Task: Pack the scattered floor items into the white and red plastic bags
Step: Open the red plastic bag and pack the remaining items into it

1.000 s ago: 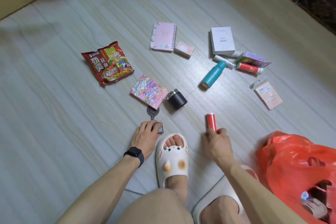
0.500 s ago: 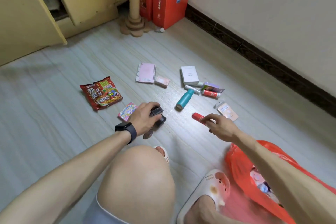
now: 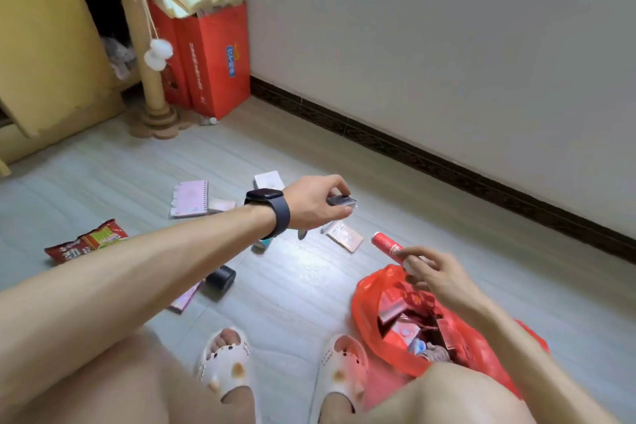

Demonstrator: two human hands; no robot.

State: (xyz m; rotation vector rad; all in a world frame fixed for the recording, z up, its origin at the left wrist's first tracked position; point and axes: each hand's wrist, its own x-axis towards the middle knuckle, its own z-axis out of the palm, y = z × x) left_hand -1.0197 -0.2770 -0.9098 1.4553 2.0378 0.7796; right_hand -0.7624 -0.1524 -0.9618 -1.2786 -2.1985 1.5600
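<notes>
My left hand (image 3: pixel 315 201) is raised above the floor and grips a small dark rectangular item (image 3: pixel 341 200) by its fingertips. My right hand (image 3: pixel 430 272) holds a red tube (image 3: pixel 387 246) just above the open red plastic bag (image 3: pixel 375 289), which lies on the floor at the right with several items inside. On the floor lie a red noodle packet (image 3: pixel 86 243), a pink notebook (image 3: pixel 191 198), a small pink box (image 3: pixel 222 205), a white box (image 3: pixel 268 180), a beige card pack (image 3: pixel 344 236), a black jar (image 3: pixel 222 279) and a colourful booklet (image 3: pixel 184 299). No white bag is in view.
My two feet in white slippers (image 3: pixel 225 365) rest near the bag, with my knees at the bottom. A red carton (image 3: pixel 213 58) and a cardboard scratching post (image 3: pixel 151 79) stand at the back by a yellow cabinet (image 3: pixel 44 45). A wall with dark skirting (image 3: pixel 447 162) runs along the right.
I have risen from a low crouch and the view has tilted up. My left hand lifted the small dark item off the floor and swung right; my right hand carried the red tube over the red bag.
</notes>
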